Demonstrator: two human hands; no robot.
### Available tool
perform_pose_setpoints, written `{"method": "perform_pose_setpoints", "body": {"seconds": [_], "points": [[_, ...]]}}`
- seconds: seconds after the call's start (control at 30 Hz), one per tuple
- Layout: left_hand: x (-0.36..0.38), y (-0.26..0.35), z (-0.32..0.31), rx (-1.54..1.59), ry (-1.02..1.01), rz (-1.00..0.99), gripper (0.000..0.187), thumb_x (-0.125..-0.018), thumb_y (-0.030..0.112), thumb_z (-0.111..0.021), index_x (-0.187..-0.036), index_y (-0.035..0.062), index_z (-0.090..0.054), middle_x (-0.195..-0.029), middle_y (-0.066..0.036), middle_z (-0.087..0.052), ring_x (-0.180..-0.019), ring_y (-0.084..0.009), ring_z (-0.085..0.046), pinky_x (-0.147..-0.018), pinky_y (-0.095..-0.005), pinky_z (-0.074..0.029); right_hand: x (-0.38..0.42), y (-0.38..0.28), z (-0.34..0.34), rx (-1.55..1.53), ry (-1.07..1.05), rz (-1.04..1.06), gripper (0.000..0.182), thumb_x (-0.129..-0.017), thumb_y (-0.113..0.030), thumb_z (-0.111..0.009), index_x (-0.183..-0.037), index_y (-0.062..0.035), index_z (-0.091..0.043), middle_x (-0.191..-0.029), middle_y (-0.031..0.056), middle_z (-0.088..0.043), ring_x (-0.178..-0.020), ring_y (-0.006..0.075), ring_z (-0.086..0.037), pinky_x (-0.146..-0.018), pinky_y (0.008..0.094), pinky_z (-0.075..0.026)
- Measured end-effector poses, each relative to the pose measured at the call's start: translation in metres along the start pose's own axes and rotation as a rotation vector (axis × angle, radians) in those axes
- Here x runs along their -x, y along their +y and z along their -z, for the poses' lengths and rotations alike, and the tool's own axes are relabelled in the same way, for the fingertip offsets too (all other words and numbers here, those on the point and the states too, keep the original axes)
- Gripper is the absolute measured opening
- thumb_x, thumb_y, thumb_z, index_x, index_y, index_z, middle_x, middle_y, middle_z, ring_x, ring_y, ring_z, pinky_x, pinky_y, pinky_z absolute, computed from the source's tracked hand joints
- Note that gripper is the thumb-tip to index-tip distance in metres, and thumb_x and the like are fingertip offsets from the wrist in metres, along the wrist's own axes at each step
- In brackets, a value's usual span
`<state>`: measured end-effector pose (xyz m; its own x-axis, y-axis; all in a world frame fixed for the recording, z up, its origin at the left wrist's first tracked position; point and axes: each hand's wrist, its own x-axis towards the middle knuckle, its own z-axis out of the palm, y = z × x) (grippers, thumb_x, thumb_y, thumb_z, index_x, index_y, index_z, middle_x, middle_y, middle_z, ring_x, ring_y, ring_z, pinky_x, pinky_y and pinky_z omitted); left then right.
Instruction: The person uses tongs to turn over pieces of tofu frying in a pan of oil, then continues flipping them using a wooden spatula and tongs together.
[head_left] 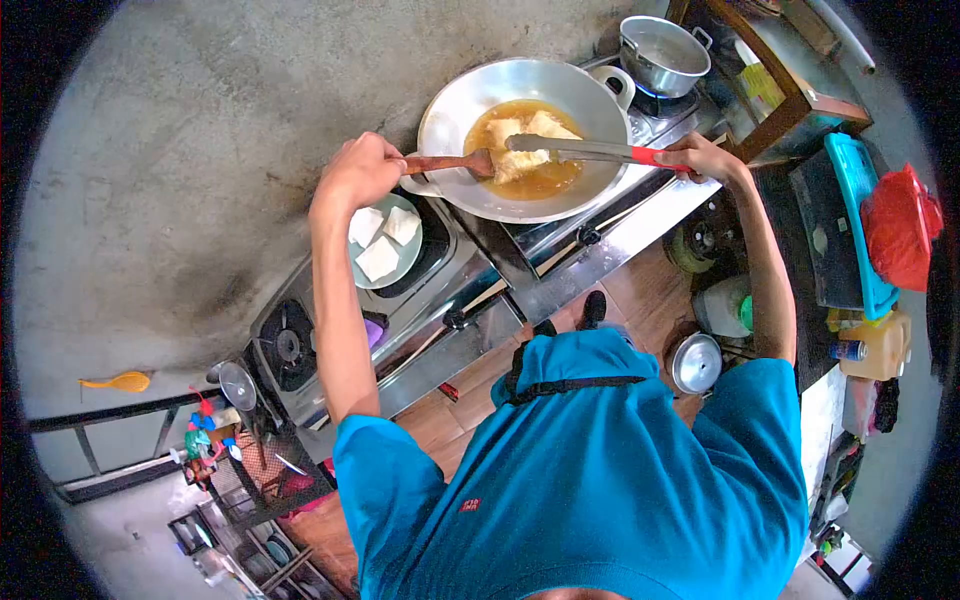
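A large metal wok [455,115] sits on the stove with golden oil and several pale yellow pieces [515,168] frying in it. My left hand [360,172] is closed around the handle of a wooden spatula [440,163], whose blade touches the left side of the pieces. In my right hand [700,158] are metal tongs with red grips [590,150]; their tips lie over the pieces. Below my left hand, a light green plate [402,262] carries three white blocks [378,259] beside the wok.
A lidless pot [665,72] stands on a lit burner at the upper right, near a wood-framed glass cabinet [790,110]. An unlit burner [288,345] is at the left. Right of my right arm are a blue-lidded box [835,240] and a red bag [900,228].
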<state>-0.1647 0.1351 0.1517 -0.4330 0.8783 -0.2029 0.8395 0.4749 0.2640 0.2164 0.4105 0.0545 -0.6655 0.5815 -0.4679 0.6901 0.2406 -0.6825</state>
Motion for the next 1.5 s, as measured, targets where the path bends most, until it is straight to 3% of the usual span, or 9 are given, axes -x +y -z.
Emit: {"method": "perform_pose_setpoints", "body": {"seconds": [0.37, 0.43, 0.63, 0.77, 0.83, 1.07, 1.2, 1.27, 1.5], "points": [[-0.012, -0.016, -0.005, 0.111, -0.032, 0.033, 0.027, -0.078, 0.019, -0.062, -0.098, 0.0035, -0.071, -0.094, -0.021, -0.068, -0.091, -0.0322, -0.067, -0.083, -0.0385, -0.05, 0.004, -0.004, -0.004, -0.036, -0.009, -0.012, 0.045, -0.078, -0.05, -0.067, -0.08, -0.0051, -0.064, -0.058, -0.002, -0.049, -0.047, 0.0085, -0.043, -0.039, 0.0255, -0.031], [-0.012, -0.025, -0.008, 0.128, 0.011, 0.024, 0.027, -0.083, 0.019, -0.063, -0.101, 0.0011, -0.07, -0.069, -0.008, -0.063, -0.063, -0.0149, -0.057, -0.061, -0.0338, -0.046, 0.003, -0.007, -0.007, -0.08, 0.027, 0.02, 0.044, -0.082, -0.048, -0.066, -0.07, -0.0064, -0.061, -0.053, -0.0041, -0.048, -0.042, 0.0045, -0.039, -0.037, 0.0222, -0.025], [-0.004, -0.048, -0.005, 0.147, 0.066, 0.007, 0.027, -0.084, 0.02, -0.064, -0.101, -0.0004, -0.069, -0.066, -0.005, -0.06, -0.058, -0.0119, -0.052, -0.055, -0.0321, -0.043, -0.014, -0.003, 0.003, -0.073, -0.033, -0.029, 0.046, -0.081, -0.052, -0.066, -0.068, -0.0078, -0.061, -0.051, -0.0037, -0.048, -0.04, 0.0048, -0.037, -0.036, 0.0225, -0.024], [0.007, -0.055, 0.0, 0.159, 0.085, 0.055, 0.028, -0.085, 0.02, -0.063, -0.103, -0.0014, -0.068, -0.069, -0.006, -0.061, -0.058, -0.0119, -0.052, -0.055, -0.0319, -0.043, -0.009, -0.01, 0.004, -0.041, -0.03, -0.028, 0.047, -0.08, -0.052, -0.067, -0.066, -0.0078, -0.06, -0.051, -0.0037, -0.048, -0.039, 0.0052, -0.037, -0.035, 0.0225, -0.024], [0.017, -0.053, 0.007, 0.228, 0.065, 0.132, 0.028, -0.083, 0.02, -0.061, -0.102, 0.0012, -0.069, -0.091, -0.021, -0.069, -0.087, -0.0277, -0.067, -0.078, -0.0365, -0.049, -0.004, -0.013, 0.009, -0.037, -0.08, -0.005, 0.047, -0.08, -0.052, -0.067, -0.065, -0.0075, -0.06, -0.051, -0.0036, -0.048, -0.039, 0.0055, -0.038, -0.034, 0.0224, -0.024], [0.038, -0.063, 0.004, 0.224, 0.179, 0.083, 0.03, -0.083, 0.02, -0.061, -0.103, -0.001, -0.068, -0.09, -0.02, -0.069, -0.084, -0.0259, -0.067, -0.079, -0.0347, -0.049, 0.025, -0.028, 0.029, 0.053, -0.027, 0.032, 0.046, -0.081, -0.048, -0.067, -0.066, -0.0054, -0.059, -0.051, -0.0027, -0.048, -0.038, 0.005, -0.04, -0.033, 0.022, -0.025], [0.056, -0.054, -0.002, 0.377, 0.25, 0.169, 0.029, -0.084, 0.019, -0.061, -0.104, -0.0019, -0.068, -0.088, -0.019, -0.069, -0.082, -0.0211, -0.067, -0.077, -0.0323, -0.049, 0.035, -0.036, 0.037, -0.049, -0.013, 0.085, 0.046, -0.084, -0.047, -0.064, -0.067, -0.0042, -0.06, -0.051, -0.0027, -0.049, -0.037, 0.0047, -0.038, -0.032, 0.0222, -0.023], [0.065, -0.049, -0.008, 0.447, 0.304, 0.149, 0.029, -0.085, 0.019, -0.061, -0.103, -0.0023, -0.068, -0.081, -0.015, -0.068, -0.077, -0.0159, -0.064, -0.073, -0.0302, -0.048, 0.022, -0.027, 0.033, -0.087, 0.052, 0.078, 0.047, -0.085, -0.048, -0.064, -0.065, -0.0047, -0.059, -0.051, -0.0028, -0.048, -0.037, 0.0047, -0.038, -0.033, 0.022, -0.023], [0.076, -0.039, -0.038, 0.525, 0.426, 0.206, 0.027, -0.086, 0.018, -0.06, -0.104, -0.0009, -0.068, -0.075, -0.014, -0.067, -0.07, -0.0155, -0.061, -0.068, -0.0311, -0.047, -0.016, -0.03, 0.019, -0.114, 0.176, 0.064, 0.038, -0.079, -0.038, -0.069, -0.068, -0.004, -0.058, -0.055, -0.0006, -0.047, -0.041, 0.007, -0.039, -0.035, 0.0244, -0.023]]}}
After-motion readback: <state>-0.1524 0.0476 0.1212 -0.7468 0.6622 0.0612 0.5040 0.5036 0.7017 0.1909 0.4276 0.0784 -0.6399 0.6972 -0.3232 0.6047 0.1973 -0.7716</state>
